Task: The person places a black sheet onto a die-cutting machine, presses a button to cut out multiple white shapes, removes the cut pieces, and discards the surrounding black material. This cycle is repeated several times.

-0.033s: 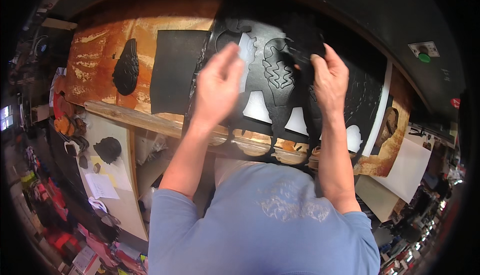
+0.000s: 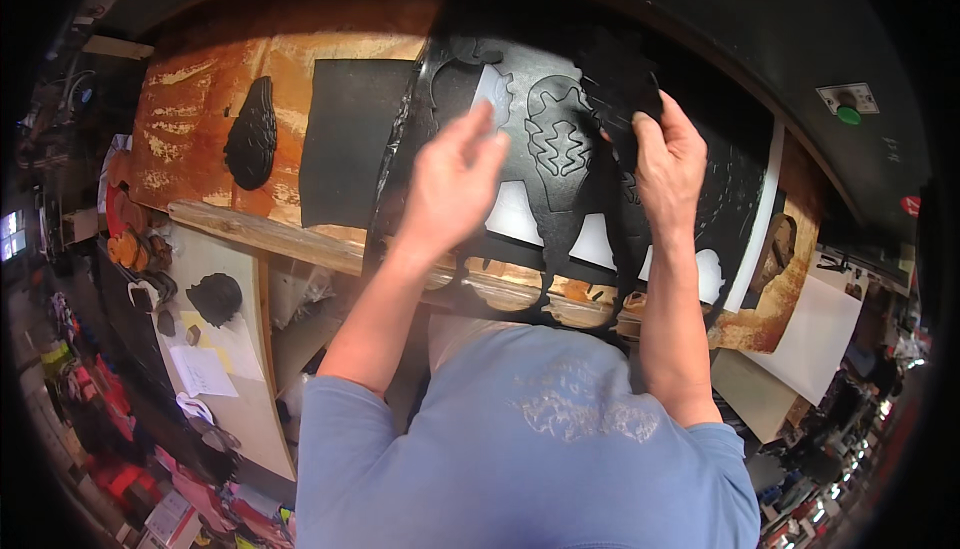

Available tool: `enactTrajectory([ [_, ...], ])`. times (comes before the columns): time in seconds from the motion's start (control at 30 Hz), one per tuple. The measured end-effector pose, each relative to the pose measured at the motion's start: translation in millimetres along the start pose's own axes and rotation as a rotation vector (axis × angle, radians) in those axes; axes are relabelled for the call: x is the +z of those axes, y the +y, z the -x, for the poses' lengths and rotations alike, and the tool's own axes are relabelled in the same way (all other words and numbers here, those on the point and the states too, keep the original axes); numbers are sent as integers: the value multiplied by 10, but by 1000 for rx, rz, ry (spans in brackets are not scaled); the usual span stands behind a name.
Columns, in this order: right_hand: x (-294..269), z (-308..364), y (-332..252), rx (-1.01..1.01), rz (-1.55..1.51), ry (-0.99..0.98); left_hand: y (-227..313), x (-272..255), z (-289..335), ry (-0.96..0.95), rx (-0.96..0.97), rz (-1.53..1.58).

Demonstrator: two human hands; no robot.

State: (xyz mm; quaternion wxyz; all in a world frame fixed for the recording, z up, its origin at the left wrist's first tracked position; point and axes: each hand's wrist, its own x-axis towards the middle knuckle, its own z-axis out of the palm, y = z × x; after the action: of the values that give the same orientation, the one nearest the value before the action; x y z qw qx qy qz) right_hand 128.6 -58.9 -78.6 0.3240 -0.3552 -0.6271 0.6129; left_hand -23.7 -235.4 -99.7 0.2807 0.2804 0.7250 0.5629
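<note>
My right hand pinches a dark, thin cut-out piece between thumb and fingers, lifted above a black sheet. Shadow blurs that piece's outline. The sheet has cut gaps along its near edge and a zigzag pattern inside a rounded outline. Over the sheet's left part is my left hand, empty, its thumb and fingers apart and slightly smeared. Beyond its fingertips, a pale patch shows through a gap. To the left lie a plain black rectangular sheet and stacked black sole-shaped pieces.
A worn orange-brown board lies under the sheets, with a wooden strip at its near edge. Dark machinery with a green button overhangs the far side. At left, a side table bears papers and a black piece.
My left hand has shifted slightly right and toward me. My right hand, still pinching the dark piece, has moved slightly right.
</note>
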Motion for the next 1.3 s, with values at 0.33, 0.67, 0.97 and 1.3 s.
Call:
enactTrajectory([
  [0.33,151,40,108,-195,559,54,-172,-152,-864,217,-4,-191],
  [0.67,281,-46,141,-206,556,-21,-359,-149,-1289,195,89,-613],
  [0.97,301,-46,105,-184,515,-39,-284,-319,-1371,19,118,-352],
  [1.3,306,147,2,-287,608,-61,15,-42,-572,145,667,-257],
])
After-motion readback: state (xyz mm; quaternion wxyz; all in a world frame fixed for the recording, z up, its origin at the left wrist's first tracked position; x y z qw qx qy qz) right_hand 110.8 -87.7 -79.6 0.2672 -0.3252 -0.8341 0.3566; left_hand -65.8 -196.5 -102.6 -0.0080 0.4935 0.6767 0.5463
